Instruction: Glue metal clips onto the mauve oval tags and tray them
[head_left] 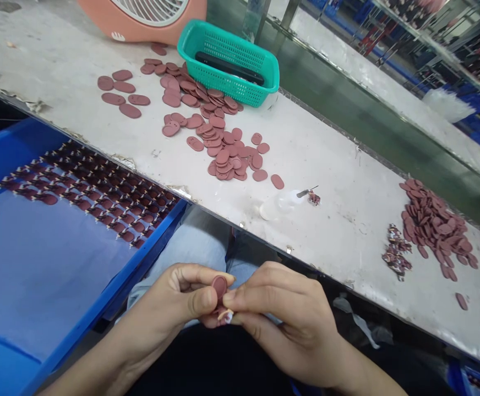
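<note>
My left hand [180,294] pinches a reddish-brown oval disc [219,285] between thumb and fingers, above my lap. Close against it, my right hand [287,313] has thumb and forefinger closed on a small painted figure piece [224,316], brown with white and yellowish parts. The two pieces touch or nearly touch; fingers hide the joint. On the table ahead lies a translucent bottle [279,205] with a thin dark nozzle, its tip beside another small figure piece [314,198]. Loose oval discs [227,151] are heaped beyond the bottle.
A blue tray [149,245] at left holds rows of discs with figures attached. Behind the heap stand a green basket [232,91] with a dark object inside and an orange fan [190,27]. At right are another disc pile [434,223] and clustered figure pieces [396,253].
</note>
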### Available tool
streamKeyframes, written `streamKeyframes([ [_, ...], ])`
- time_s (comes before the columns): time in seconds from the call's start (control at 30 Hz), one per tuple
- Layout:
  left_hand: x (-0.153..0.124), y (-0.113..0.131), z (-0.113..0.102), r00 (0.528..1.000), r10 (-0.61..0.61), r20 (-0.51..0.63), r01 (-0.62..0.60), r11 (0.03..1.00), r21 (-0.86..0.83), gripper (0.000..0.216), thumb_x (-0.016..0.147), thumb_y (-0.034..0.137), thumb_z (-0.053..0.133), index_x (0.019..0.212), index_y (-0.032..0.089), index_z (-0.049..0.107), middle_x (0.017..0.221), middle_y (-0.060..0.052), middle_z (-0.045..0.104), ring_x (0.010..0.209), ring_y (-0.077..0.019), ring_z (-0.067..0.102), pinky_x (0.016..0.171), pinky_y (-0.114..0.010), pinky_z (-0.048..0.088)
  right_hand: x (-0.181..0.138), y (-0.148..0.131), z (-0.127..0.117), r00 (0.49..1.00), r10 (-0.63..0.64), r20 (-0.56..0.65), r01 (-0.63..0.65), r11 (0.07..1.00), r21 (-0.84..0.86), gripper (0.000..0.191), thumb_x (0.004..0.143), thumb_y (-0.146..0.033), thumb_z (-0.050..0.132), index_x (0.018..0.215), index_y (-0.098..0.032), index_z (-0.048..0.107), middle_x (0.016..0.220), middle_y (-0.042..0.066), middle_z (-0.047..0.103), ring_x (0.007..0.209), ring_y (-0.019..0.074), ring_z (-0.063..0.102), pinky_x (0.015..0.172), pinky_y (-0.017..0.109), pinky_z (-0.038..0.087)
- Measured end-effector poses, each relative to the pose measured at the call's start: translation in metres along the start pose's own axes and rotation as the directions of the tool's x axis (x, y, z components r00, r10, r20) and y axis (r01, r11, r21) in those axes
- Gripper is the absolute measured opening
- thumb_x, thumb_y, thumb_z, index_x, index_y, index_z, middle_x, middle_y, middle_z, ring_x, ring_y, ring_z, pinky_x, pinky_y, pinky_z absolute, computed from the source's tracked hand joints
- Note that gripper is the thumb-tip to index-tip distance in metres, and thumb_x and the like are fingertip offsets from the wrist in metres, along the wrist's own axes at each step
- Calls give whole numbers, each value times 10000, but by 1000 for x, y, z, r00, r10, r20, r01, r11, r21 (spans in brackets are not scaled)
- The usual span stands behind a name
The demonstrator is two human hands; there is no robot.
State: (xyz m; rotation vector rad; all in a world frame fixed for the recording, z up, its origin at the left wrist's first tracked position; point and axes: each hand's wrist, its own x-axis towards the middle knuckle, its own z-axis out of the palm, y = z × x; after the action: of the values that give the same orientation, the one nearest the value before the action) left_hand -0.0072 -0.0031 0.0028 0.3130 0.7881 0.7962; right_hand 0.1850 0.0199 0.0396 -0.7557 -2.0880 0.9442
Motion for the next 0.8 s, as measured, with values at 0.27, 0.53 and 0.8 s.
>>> streamKeyframes([
  [0.27, 12, -12, -13, 991, -137, -9, 132, 969, -208, 370, 623, 440, 939, 755, 124, 800, 650, -10, 650, 559, -86, 612, 507, -136, 539, -1, 12, 2, 989, 148, -12, -147, 987, 64, 418, 865, -263, 792, 1252, -201, 649, 940, 30, 742, 725, 117, 655, 679, 233, 572],
  [0.53, 12, -9, -23, 966, -241, -89, 187, 898, -398, 112, 836, 221, 808, 820, 116, 772, 700, -37, 755, 542, -117, 721, 477, -145, 582, 1, 17, 5, 970, 219, -106, -218, 976, 20, 185, 934, -180, 678, 1113, -208, 717, 806, -1, 717, 692, 113, 643, 668, 239, 543],
  [0.8, 9, -10, -24, 954, -257, -154, 168, 884, -436, 170, 907, 225, 733, 766, 131, 736, 614, -14, 737, 521, -125, 726, 467, -156, 586, 5, 19, 12, 972, 218, -91, -215, 975, 48, 168, 935, -190, 678, 1096, -203, 724, 808, 4, 716, 658, 104, 600, 616, 222, 529],
])
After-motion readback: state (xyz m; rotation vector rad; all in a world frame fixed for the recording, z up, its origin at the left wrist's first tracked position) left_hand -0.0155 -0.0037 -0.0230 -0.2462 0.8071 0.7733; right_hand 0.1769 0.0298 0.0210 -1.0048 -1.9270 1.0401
